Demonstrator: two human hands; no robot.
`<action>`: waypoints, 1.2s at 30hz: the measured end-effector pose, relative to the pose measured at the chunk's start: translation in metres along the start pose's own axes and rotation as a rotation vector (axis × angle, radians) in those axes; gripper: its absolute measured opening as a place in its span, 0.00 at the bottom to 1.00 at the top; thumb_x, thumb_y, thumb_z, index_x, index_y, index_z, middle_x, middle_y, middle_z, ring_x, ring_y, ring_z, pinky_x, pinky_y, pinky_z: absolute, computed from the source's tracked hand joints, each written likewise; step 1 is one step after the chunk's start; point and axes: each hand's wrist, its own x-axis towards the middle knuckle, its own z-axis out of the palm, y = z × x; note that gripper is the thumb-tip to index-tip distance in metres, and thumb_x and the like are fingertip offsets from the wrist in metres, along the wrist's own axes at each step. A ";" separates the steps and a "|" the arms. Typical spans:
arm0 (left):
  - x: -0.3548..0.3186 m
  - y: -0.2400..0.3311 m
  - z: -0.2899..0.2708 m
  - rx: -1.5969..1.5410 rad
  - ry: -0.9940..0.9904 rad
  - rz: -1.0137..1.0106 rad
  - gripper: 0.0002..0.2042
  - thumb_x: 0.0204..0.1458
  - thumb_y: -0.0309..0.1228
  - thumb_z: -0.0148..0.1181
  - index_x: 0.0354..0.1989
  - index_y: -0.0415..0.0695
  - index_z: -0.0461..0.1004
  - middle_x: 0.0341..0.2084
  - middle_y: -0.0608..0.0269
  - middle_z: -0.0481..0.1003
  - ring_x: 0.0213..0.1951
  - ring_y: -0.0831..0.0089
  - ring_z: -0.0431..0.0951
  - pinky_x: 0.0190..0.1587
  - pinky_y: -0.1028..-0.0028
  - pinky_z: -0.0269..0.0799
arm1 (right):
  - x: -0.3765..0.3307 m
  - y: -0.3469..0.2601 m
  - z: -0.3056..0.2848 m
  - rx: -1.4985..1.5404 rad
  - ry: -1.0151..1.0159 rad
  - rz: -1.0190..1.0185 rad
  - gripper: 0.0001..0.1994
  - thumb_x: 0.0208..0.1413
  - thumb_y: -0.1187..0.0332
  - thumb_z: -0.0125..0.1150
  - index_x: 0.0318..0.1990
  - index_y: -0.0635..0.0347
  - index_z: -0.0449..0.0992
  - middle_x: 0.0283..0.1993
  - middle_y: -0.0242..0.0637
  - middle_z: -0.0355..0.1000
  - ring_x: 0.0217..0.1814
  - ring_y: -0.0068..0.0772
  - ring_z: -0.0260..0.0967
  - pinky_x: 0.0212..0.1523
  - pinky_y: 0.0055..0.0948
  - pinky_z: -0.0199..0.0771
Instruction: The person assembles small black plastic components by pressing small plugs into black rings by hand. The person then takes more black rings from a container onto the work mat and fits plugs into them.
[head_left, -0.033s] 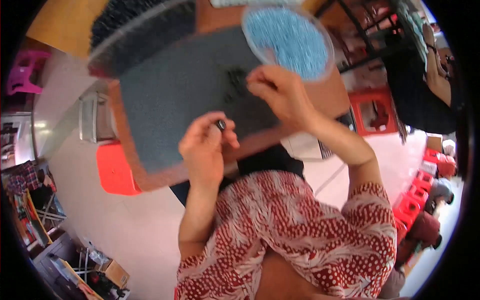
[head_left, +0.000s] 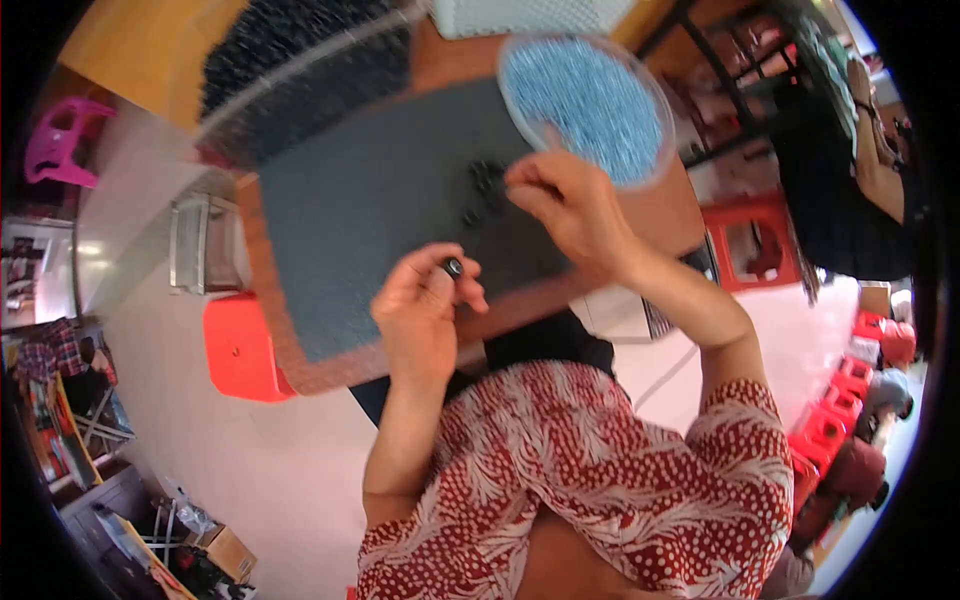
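Note:
My left hand (head_left: 425,305) is closed over the near edge of the dark grey mat (head_left: 350,220), pinching a small round black part (head_left: 452,267) with a pale ring or hollow at its end. Above the mat's right side, my right hand (head_left: 575,205) has thumb and fingertips pressed together; whatever is between them is too small to make out. Just left of those fingertips lies a little heap of black parts (head_left: 487,178), with a few more nearer to me. Beyond my right hand, a round clear tub (head_left: 668,150) is filled with thin light-blue pieces.
At the table's far left stands a clear bin (head_left: 235,150) heaped with black parts. A white perforated tray (head_left: 530,15) lies at the back. Red stools (head_left: 245,350) flank the wooden table (head_left: 690,215). A person in black (head_left: 840,190) is at the right.
The whole scene sits slightly lower and farther right in the picture. Both hands keep about the same pose over the table, and the black part stays in my left hand.

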 end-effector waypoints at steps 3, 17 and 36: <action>0.005 0.000 -0.006 -0.072 -0.059 -0.018 0.09 0.54 0.24 0.51 0.41 0.33 0.70 0.31 0.52 0.74 0.26 0.71 0.75 0.29 0.73 0.73 | 0.011 -0.003 0.002 -0.089 0.002 -0.106 0.04 0.47 0.73 0.56 0.30 0.63 0.72 0.28 0.44 0.70 0.34 0.43 0.68 0.34 0.35 0.67; 0.035 -0.004 -0.033 -0.248 -0.138 -0.060 0.10 0.55 0.28 0.51 0.41 0.32 0.68 0.30 0.51 0.73 0.24 0.67 0.74 0.28 0.68 0.71 | 0.101 -0.011 -0.006 -0.017 -0.134 -0.144 0.08 0.46 0.69 0.61 0.29 0.66 0.73 0.20 0.31 0.71 0.22 0.24 0.67 0.24 0.23 0.67; 0.021 -0.015 -0.026 -0.294 -0.217 -0.098 0.11 0.54 0.27 0.52 0.42 0.34 0.68 0.32 0.50 0.73 0.29 0.66 0.76 0.32 0.68 0.72 | 0.274 -0.010 0.059 -0.485 -0.179 -0.461 0.04 0.37 0.74 0.62 0.25 0.61 0.75 0.23 0.40 0.72 0.28 0.37 0.71 0.31 0.34 0.69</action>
